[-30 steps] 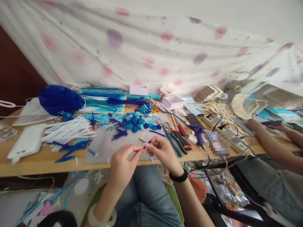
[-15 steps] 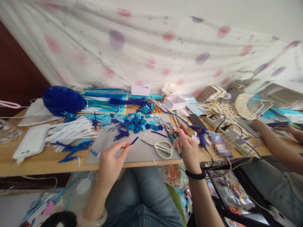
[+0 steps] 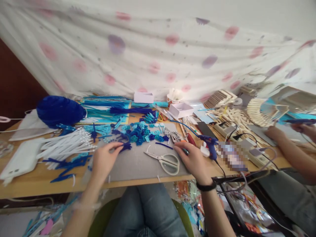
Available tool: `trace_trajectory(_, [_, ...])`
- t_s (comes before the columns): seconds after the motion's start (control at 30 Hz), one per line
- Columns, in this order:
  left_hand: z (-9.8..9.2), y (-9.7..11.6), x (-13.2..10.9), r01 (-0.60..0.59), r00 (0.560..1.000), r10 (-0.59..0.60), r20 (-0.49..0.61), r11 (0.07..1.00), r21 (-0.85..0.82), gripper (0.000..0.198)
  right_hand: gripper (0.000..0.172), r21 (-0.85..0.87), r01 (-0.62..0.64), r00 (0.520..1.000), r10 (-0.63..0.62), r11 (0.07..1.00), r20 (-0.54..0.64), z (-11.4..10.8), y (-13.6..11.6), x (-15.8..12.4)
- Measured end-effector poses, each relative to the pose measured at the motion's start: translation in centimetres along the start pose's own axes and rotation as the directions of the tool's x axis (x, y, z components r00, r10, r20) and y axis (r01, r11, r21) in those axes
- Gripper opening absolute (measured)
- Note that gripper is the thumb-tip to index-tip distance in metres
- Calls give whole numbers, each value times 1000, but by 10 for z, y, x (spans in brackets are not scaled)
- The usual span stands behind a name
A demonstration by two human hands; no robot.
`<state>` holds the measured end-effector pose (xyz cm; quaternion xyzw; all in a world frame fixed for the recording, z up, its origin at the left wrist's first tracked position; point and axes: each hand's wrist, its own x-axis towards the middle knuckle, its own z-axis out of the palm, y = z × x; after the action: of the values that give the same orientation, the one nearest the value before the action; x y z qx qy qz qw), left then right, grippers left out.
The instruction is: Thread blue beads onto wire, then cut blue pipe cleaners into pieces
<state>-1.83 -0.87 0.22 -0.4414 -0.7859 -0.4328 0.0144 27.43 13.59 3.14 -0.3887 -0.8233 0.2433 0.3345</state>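
My left hand reaches to a small heap of short dark blue pipe cleaner pieces, thumb and forefinger pinched at its left edge. Whatever lies between those fingertips is hard to tell from the heap. My right hand is low over the mat, thumb and forefinger slightly apart, with the tips by the right end of a dark blue pipe cleaner strip. Pliers lie beside that hand, their handles partly hidden by it. Between my hands lie white-handled scissors, blades pointing left.
Blue pipe cleaner flowers are heaped behind the scissors. White beaded stems and a white phone-like device lie left. A blue glue gun, a power strip and a co-worker's arm are right.
My left hand has carried a short blue piece up and left to the dark blue heap. My right hand has dropped toward the mat and the strip. The view has shifted slightly.
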Motion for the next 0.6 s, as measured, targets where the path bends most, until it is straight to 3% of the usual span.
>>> trace_trajectory(0.1, [8, -10, 13, -51, 998, 51, 30, 999, 15, 15, 15, -278, 68, 992, -36, 958, 121, 26, 4, 23])
trace_trajectory(0.2, [15, -17, 20, -100, 993, 97, 67, 994, 40, 14, 13, -411, 74, 989, -13, 908, 149, 47, 10, 38])
trace_trajectory(0.4, [25, -23, 14, -207, 974, 203, 101, 978, 34, 20, 7, -457, 27, 988, 45, 889, 145, 68, 26, 42])
trace_trajectory(0.6, [23, -27, 1, -341, 940, 341, 16, 937, 72, 23, 10, -333, -2, 987, 56, 943, 153, 50, 24, 41])
